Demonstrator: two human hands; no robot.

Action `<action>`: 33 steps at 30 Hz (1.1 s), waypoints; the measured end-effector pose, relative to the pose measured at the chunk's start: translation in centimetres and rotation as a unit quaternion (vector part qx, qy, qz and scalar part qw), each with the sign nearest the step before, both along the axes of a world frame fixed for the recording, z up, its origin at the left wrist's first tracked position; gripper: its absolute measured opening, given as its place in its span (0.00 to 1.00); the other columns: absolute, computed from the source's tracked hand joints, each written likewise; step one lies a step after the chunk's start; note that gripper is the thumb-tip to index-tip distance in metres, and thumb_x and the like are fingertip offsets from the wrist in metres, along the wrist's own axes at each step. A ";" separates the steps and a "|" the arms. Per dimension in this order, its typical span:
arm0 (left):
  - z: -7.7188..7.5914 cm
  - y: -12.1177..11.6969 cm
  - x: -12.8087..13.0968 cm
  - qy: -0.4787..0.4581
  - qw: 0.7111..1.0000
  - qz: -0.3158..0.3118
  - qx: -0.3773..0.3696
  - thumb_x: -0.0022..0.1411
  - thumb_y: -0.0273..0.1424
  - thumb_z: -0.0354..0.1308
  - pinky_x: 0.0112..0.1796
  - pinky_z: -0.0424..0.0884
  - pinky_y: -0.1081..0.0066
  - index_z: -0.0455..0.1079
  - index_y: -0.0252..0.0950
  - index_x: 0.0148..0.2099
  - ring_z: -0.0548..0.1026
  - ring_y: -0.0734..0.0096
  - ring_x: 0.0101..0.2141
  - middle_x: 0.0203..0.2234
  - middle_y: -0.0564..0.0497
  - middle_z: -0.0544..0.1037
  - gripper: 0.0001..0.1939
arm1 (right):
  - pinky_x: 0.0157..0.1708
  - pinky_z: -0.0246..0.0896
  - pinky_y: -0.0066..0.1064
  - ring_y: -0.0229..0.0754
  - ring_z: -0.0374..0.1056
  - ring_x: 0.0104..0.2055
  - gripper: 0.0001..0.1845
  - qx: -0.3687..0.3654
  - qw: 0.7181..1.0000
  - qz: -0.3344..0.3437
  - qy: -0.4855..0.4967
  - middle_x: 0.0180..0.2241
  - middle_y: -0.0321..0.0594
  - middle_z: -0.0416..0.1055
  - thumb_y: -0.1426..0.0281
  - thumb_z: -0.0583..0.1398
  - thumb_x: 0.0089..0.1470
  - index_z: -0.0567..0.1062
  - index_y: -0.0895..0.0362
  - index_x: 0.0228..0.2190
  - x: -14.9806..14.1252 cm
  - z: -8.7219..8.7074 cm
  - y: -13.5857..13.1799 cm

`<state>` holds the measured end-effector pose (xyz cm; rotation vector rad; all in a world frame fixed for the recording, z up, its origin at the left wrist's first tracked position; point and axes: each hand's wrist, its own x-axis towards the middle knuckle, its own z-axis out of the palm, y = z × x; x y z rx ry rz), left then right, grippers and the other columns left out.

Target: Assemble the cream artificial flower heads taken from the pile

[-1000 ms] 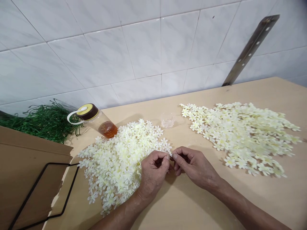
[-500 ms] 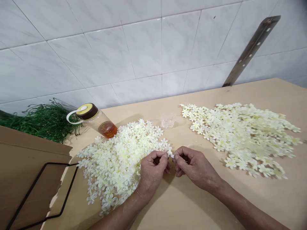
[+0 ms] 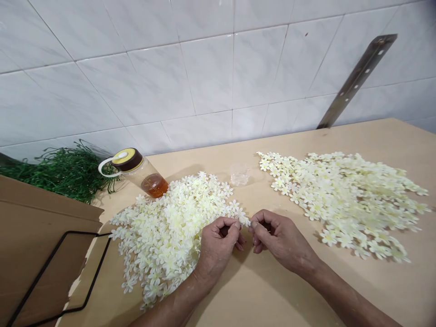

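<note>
My left hand point(image 3: 220, 247) pinches thumb to forefinger beside the right edge of a heap of pale cream artificial flowers point(image 3: 177, 227). A small white artificial flower point(image 3: 244, 220) shows at its fingertips. From the other side my right hand point(image 3: 281, 240) pinches at the same flower's edge, its other fingers curled in. The fingertips of both hands nearly meet, and what lies between them is partly hidden. Part of the heap lies behind my left wrist and forearm.
A second spread of cream flowers point(image 3: 344, 200) lies on the right. Behind the heap are a tilted bottle of amber liquid point(image 3: 138, 170) and a clear plastic piece point(image 3: 240, 176). Green artificial stems point(image 3: 75, 170), a cardboard box point(image 3: 37, 227) and a black wire frame point(image 3: 97, 268) are at left.
The view has shifted slightly, so things sit a little lower in the picture. Both hands keep their pinch, and the small flower remains at the fingertips.
</note>
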<state>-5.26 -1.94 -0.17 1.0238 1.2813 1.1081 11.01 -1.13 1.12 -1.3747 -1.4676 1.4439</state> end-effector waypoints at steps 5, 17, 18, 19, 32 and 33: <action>-0.1 -0.2 0.1 0.005 0.999 -0.029 0.015 0.58 0.32 0.59 0.23 0.72 0.73 0.71 0.33 0.32 0.73 0.72 0.19 0.17 0.53 0.75 0.07 | 0.25 0.69 0.28 0.37 0.69 0.23 0.11 0.010 1.000 0.010 0.000 0.20 0.32 0.69 0.62 0.56 0.59 0.71 0.56 0.29 -0.4 -0.1 -0.1; 0.3 -0.3 -0.1 -0.014 0.998 -0.056 0.014 0.59 0.34 0.60 0.25 0.72 0.72 0.70 0.32 0.34 0.74 0.71 0.21 0.19 0.51 0.76 0.09 | 0.25 0.69 0.27 0.36 0.67 0.23 0.10 0.013 0.999 0.030 0.005 0.20 0.32 0.69 0.65 0.55 0.58 0.71 0.55 0.28 -0.4 -0.1 -0.2; 0.2 -0.3 -0.1 -0.013 0.998 -0.053 0.012 0.59 0.34 0.60 0.25 0.73 0.72 0.70 0.32 0.34 0.74 0.71 0.20 0.19 0.51 0.76 0.09 | 0.25 0.69 0.27 0.36 0.67 0.23 0.10 0.012 1.000 0.029 0.004 0.20 0.32 0.69 0.66 0.55 0.58 0.71 0.55 0.28 -0.4 0.0 -0.2; 0.0 -0.3 -0.1 -0.012 0.999 -0.051 0.011 0.59 0.34 0.60 0.25 0.73 0.72 0.70 0.32 0.34 0.74 0.71 0.20 0.19 0.51 0.76 0.09 | 0.24 0.69 0.27 0.36 0.67 0.23 0.09 0.010 1.000 0.029 0.003 0.20 0.32 0.69 0.66 0.55 0.58 0.70 0.55 0.27 -0.4 0.0 -0.2; -0.2 0.1 0.1 -0.028 1.000 0.003 -0.008 0.58 0.33 0.59 0.21 0.71 0.74 0.71 0.31 0.33 0.71 0.74 0.17 0.16 0.53 0.74 0.08 | 0.26 0.69 0.29 0.38 0.72 0.22 0.13 -0.005 0.999 0.042 0.015 0.22 0.34 0.71 0.62 0.54 0.61 0.70 0.57 0.29 1.1 0.7 0.4; -0.3 0.1 0.1 -0.033 0.999 0.004 -0.006 0.58 0.34 0.59 0.21 0.71 0.74 0.71 0.32 0.33 0.71 0.73 0.17 0.16 0.53 0.74 0.09 | 0.26 0.69 0.29 0.38 0.72 0.22 0.13 -0.003 0.999 0.038 0.014 0.22 0.34 0.71 0.62 0.54 0.61 0.70 0.57 0.29 1.2 0.8 0.5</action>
